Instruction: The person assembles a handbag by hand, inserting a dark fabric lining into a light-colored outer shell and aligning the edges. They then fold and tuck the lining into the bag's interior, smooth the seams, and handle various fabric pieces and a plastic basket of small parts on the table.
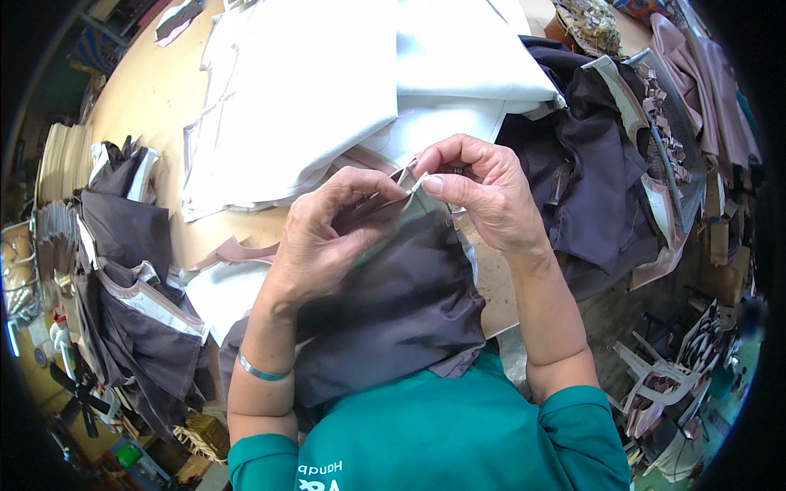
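Observation:
My left hand (327, 233) and my right hand (487, 188) are close together in front of my chest, thumbs and fingers pinched. Between them they grip the upper edge of a dark brown fabric piece (393, 303), which looks like a bag lining. A narrow pale and brown strip shows at that edge, right at my fingertips. The rest of the fabric hangs down over the table's near edge against my green shirt. What exactly the fingertips press together is too small to make out.
Large white sheets (319, 90) with brown edges cover the middle of the tan table (123, 106). Dark fabric pieces with pale trim lie at left (131, 245) and right (589, 172). A grey tray (692, 164) of small brown pieces stands far right, near a white chair (663, 385).

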Available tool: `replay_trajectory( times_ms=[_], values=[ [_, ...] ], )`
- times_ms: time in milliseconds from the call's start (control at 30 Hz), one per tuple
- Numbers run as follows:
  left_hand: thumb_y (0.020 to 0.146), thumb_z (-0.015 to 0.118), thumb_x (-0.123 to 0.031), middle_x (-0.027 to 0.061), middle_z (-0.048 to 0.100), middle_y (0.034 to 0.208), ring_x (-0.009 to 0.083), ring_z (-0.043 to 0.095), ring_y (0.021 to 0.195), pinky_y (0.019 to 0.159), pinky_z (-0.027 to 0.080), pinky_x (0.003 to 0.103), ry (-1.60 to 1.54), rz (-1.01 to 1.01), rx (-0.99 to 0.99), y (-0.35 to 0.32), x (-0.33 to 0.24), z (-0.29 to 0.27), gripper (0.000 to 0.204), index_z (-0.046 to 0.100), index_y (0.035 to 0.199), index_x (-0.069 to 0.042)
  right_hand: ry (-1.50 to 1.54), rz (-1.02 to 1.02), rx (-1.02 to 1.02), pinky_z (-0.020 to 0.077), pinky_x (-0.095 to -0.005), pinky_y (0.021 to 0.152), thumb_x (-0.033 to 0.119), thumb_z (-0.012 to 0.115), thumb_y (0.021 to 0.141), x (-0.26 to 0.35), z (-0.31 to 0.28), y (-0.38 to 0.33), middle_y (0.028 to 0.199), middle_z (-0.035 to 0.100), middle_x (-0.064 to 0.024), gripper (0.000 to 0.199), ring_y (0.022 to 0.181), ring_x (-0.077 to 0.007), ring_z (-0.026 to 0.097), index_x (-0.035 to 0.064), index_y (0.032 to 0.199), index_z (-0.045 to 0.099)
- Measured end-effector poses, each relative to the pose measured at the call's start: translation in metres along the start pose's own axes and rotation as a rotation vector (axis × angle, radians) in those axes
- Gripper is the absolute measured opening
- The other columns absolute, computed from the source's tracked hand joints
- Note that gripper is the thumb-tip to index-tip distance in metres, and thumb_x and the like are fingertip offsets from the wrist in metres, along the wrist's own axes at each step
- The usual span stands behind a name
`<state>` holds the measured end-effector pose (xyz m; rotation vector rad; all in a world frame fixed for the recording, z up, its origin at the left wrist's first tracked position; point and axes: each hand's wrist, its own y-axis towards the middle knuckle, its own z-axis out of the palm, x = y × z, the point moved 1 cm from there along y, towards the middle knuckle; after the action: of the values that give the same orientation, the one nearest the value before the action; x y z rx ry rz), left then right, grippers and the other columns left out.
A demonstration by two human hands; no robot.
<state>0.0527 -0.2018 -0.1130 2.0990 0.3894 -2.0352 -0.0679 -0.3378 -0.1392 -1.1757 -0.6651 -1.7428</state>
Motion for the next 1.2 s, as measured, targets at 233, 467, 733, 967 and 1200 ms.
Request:
replay_trajectory(
  times_ms=[233,467,733,967,1200],
  values=[
    [0.071,0.060,0.010,0.0082,0.055,0.106,0.0152,0.052,0.103,0.094,0.041,0.029,-0.101,0.005,0.054,-0.002,0.004,-0.006,0.033,0.052,0.102,0.002,0.162,0.045,-0.046,0.0353,-0.0137,0.047,0.004,0.063,0.077,-0.008,0.002,0.002,0.070,0.055,0.0018,0.011,0.058,-0.0006,0.047,0.0014,0.087,0.059],
    [0.071,0.061,0.009,0.0084,0.054,0.106,0.0159,0.052,0.103,0.094,0.042,0.030,-0.094,-0.028,0.043,-0.002,0.008,-0.006,0.034,0.051,0.103,0.002,0.016,0.021,-0.006,0.0417,-0.0166,0.059,-0.001,0.059,0.075,-0.001,0.002,-0.003,0.078,0.055,0.0006,0.014,0.067,-0.0029,0.049,0.0010,0.088,0.055],
    [0.072,0.059,0.010,0.0106,0.054,0.106,0.0179,0.053,0.103,0.093,0.043,0.032,-0.120,-0.071,0.042,-0.004,0.012,-0.004,0.037,0.049,0.106,0.003,-0.229,-0.082,-0.036,0.0400,-0.0173,0.065,-0.005,0.053,0.070,0.001,0.005,-0.009,0.087,0.055,-0.0049,0.013,0.076,-0.0045,0.048,0.0018,0.081,0.055],
    [0.071,0.059,0.010,0.0111,0.055,0.105,0.0178,0.055,0.100,0.091,0.044,0.031,-0.107,-0.072,0.054,-0.005,0.013,-0.004,0.037,0.049,0.106,0.002,-0.194,-0.051,-0.069,0.0447,-0.0192,0.063,-0.002,0.057,0.071,0.003,0.006,-0.009,0.080,0.055,-0.0028,0.008,0.070,-0.0059,0.051,0.0011,0.076,0.053],
    [0.072,0.059,0.010,0.0086,0.055,0.104,0.0156,0.054,0.100,0.091,0.044,0.029,-0.089,-0.022,0.069,-0.003,0.011,-0.004,0.035,0.050,0.104,0.001,-0.076,0.033,-0.025,0.0392,-0.0151,0.055,-0.003,0.059,0.068,0.000,0.001,-0.004,0.082,0.058,-0.0047,0.015,0.066,-0.0029,0.049,0.0025,0.080,0.053]
  ],
)
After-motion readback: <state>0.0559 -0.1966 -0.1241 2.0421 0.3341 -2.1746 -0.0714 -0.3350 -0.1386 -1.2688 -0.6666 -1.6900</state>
